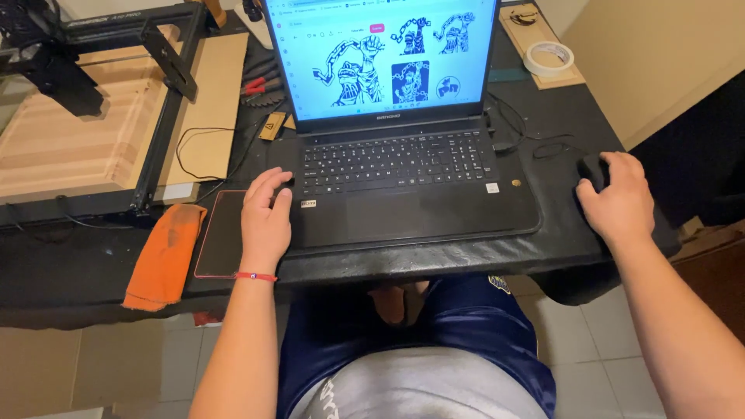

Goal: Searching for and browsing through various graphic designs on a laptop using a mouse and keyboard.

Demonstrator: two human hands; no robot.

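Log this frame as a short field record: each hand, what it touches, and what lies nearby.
left hand: rests on laptop front-left corner, beside phone
right hand: covers black mouse
screen: blue and black drawings
left of phone: orange cloth
far left: engraver frame over wood board
far right: tape roll

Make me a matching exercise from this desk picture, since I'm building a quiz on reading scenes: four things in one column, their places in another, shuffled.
Things:
1. left hand
2. right hand
3. orange cloth
4. tape roll

Places:
A. on a wooden board at the far right corner of the desk
B. on the black mouse, right of the laptop
C. at the laptop's left front corner, partly over a dark tablet
D. draped over the desk's near edge, left of the tablet

Pairs: 1-C, 2-B, 3-D, 4-A
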